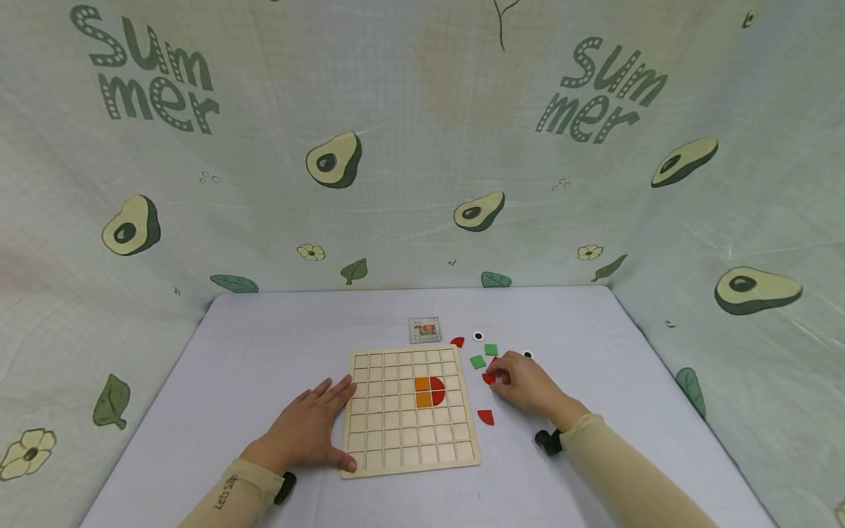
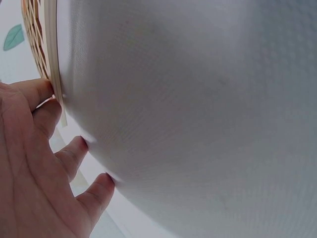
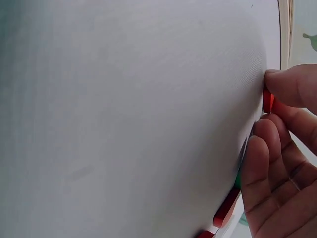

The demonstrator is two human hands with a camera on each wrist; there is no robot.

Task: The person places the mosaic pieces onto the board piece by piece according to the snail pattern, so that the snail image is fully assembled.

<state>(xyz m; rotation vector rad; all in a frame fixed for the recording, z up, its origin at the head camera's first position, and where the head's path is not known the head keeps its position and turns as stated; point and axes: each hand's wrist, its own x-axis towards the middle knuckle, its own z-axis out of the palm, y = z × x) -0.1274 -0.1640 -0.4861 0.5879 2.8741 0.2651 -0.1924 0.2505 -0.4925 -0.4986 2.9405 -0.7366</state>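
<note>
A square wooden grid board (image 1: 383,434) lies on the table, with two orange squares (image 1: 422,400) and two red quarter-circle pieces (image 1: 438,385) set side by side in its cells. My left hand (image 1: 306,431) rests spread along the board's left edge, thumb at the near corner; in the left wrist view, fingertips (image 2: 47,111) touch the board's side. To the right of the board, my right hand (image 1: 528,383) pinches a red quarter-circle piece (image 3: 268,100) at the tabletop between thumb and finger. Green tiles (image 1: 478,361) lie just beyond those fingers.
A small pattern card (image 1: 425,330) lies behind the board. Near it are another red piece (image 1: 458,342) and a black-and-white eye disc (image 1: 478,336). One more red quarter-circle (image 1: 485,417) lies on the near right. A patterned cloth (image 1: 396,242) hangs behind the table.
</note>
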